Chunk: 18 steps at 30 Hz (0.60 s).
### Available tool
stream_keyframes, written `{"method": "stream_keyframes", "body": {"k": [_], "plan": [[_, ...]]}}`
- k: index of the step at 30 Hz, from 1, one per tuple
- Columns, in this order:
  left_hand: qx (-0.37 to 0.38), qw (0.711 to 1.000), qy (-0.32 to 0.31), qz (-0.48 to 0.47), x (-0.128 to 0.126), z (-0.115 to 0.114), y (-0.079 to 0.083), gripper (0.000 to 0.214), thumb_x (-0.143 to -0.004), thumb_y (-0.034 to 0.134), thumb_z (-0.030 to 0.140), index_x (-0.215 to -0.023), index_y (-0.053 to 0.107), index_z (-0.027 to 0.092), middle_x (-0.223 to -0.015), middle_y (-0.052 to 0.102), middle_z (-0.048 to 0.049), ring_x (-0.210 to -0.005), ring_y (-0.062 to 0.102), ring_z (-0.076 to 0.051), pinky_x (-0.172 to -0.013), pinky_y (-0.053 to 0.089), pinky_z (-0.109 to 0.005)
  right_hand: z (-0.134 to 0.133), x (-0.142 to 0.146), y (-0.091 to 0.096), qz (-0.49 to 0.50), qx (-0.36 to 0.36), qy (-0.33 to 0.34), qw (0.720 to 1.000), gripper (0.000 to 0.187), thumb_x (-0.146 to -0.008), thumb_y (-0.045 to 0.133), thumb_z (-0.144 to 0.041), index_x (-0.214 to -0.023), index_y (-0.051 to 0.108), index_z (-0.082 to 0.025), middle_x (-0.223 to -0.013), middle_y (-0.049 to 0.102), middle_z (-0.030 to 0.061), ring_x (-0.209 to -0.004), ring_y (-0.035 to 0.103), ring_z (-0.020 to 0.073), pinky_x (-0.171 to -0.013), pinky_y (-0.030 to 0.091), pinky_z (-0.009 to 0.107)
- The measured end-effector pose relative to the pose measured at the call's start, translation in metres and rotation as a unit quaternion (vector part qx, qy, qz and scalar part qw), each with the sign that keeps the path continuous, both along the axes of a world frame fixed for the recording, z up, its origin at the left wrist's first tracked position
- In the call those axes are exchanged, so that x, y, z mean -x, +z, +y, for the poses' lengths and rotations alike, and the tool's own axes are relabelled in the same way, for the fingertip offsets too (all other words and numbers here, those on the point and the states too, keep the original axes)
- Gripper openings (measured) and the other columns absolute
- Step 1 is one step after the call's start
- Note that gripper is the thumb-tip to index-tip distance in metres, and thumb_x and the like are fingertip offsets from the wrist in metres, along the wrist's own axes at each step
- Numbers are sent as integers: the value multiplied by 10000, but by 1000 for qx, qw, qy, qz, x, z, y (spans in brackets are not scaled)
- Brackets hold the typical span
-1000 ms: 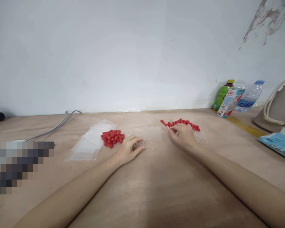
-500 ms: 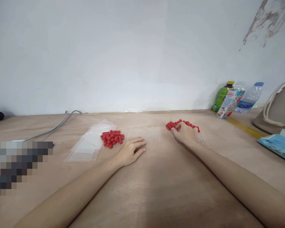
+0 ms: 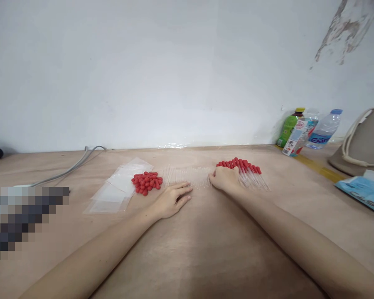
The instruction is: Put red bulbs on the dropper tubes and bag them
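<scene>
Bare tabletop (image 3: 205, 249) between our forearms, nearer than both hands: open passage. Beyond our left hand (image 3: 171, 200): clear tubes (image 3: 190, 174) and red cap pile (image 3: 147, 182) block. Capped droppers (image 3: 251, 173) crowd space right of our right hand (image 3: 225, 179).

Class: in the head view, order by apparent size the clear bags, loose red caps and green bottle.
1. clear bags
2. red caps and green bottle look alike; the bottle stands farther, so unranked.
</scene>
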<state>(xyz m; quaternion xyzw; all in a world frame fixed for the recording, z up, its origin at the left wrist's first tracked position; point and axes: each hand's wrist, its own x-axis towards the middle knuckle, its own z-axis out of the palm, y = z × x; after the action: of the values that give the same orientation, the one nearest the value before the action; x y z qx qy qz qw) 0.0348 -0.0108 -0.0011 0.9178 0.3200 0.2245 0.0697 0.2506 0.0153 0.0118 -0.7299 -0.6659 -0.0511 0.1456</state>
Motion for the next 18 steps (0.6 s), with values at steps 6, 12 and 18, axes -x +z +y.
{"method": "stream_keyframes", "body": {"k": [6, 12, 18], "plan": [[6, 1000, -4, 2, 0, 0, -1, 338, -855, 401, 302, -1155, 518, 202, -1250, 471, -80, -1155, 429, -192, -957, 365, -362, 11, 2, 0, -18, 17, -4, 1000, 192, -692, 475, -219, -623, 638, -143, -664, 634, 133, -612, 574, 242, -685, 251, 411], [-63, 997, 34, 21, 1, 0, 5, 323, -850, 403, 326, -1121, 527, 201, -1177, 503, -83, -1095, 456, -201, -913, 374, -355, -8, 2, -4, -75, -68, 16, 995, 221, -757, 410, -190, -759, 601, -79, -708, 612, 173, -674, 543, 261, -691, 215, 388], [-112, 970, 190, 106, 31, 17, 44, 351, -706, 560, 439, -947, 551, 184, -986, 537, -92, -941, 476, -259, -799, 361, -404, -38, -6, -21, -62, -242, 159, 955, 222, -850, 336, -226, -773, 525, -138, -669, 595, 62, -667, 503, 169, -785, 182, 350]]}}
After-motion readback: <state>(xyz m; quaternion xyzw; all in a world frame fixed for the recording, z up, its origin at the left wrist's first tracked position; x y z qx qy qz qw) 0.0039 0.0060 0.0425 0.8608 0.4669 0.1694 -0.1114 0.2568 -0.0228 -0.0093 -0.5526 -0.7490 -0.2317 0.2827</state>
